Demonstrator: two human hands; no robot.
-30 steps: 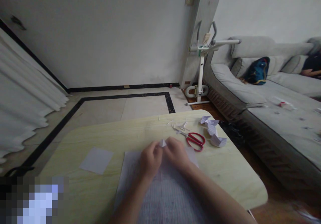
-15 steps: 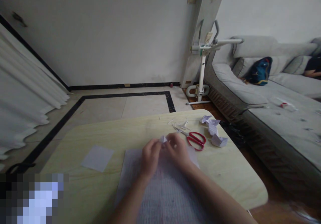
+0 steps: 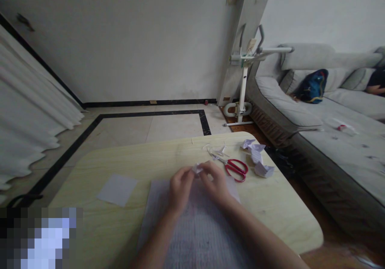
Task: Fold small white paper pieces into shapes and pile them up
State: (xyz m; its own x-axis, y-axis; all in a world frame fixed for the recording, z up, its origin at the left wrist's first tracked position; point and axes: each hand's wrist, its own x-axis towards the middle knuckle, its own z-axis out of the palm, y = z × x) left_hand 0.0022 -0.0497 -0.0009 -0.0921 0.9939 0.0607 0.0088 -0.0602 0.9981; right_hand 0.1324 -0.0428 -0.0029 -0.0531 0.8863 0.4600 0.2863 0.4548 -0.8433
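Note:
A small piece of folded white paper [image 3: 197, 168] is pinched between my two hands, above the far edge of a large written sheet [image 3: 192, 229]. My left hand [image 3: 181, 186] is closed on its left side, and my right hand [image 3: 214, 180] grips it from the right with fingers bent. The fingers cover most of the fold. Just right of my right hand lie scissors with red handles [image 3: 236, 169], blades toward the far left. Several folded paper shapes [image 3: 257, 156] rest near the table's right edge. A flat square of paper [image 3: 117, 190] lies to the left.
Thin paper scraps [image 3: 221, 149] lie by the scissors' tips on the pale wooden table [image 3: 270, 208]. Beyond stand a white exercise machine [image 3: 243, 84] and a grey sofa [image 3: 288, 104] holding a blue backpack [image 3: 314, 86]. A person's arm [image 3: 375, 89] shows at the far right.
The fingers of my right hand have shifted and bent around the folded paper, whose peak now looks flatter and more covered. Both hands stay in nearly the same place. The view has moved slightly.

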